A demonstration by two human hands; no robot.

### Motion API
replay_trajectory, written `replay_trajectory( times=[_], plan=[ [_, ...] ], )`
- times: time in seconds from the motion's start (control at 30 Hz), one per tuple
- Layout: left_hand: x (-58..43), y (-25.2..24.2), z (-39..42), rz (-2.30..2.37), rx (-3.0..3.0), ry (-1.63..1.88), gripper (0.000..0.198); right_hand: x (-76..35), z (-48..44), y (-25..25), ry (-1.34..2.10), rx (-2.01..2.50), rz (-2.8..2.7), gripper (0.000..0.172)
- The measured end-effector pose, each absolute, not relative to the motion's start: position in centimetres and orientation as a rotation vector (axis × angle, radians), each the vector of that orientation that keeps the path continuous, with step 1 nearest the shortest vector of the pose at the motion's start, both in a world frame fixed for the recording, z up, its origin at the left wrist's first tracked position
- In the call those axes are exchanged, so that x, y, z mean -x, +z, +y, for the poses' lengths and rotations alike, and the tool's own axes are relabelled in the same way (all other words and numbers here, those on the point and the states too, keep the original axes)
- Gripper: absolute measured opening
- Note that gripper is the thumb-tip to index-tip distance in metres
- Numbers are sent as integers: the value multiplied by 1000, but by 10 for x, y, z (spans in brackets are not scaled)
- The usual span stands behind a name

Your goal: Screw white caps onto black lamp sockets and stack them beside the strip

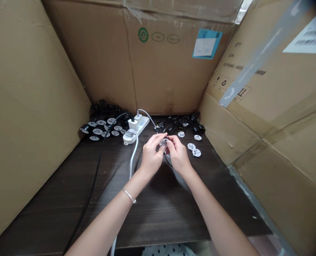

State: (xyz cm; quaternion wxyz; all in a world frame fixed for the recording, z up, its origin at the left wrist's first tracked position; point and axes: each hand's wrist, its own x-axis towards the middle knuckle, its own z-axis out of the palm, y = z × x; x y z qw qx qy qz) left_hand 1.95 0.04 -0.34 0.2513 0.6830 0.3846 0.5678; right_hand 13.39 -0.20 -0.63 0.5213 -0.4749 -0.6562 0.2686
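Observation:
Near the middle of the dark table (158,217), my left hand (152,153) and my right hand (178,153) meet around a small round white disc (163,142). Fingers and thumbs of both hands close on its edges, and they hide part of it. A dark cable runs down beneath my hands; I cannot tell whether it joins the disc. Just right of my right hand lie two similar white discs, one (191,146) close beside the other (196,152). Another disc (181,134) rests behind my fingers, and one more (197,137) farther right.
A white power strip (136,131) with plugs stands left of my hands. Several black parts with white discs (97,131) are piled at the back left. Black cabled parts (174,124) lie at the back right. Cardboard boxes (99,53) wall in three sides.

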Motion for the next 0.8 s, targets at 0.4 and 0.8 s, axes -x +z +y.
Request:
replay_trajectory(
  times=[0.4,0.8],
  plan=[
    [-29,-2,-5,844,-1627,1538,37,-130,-3,-1,802,1022,-1299,27],
    [-30,1,-13,992,-1752,1783,17,-124,-15,-2,303,1080,-1459,27]
  ],
)
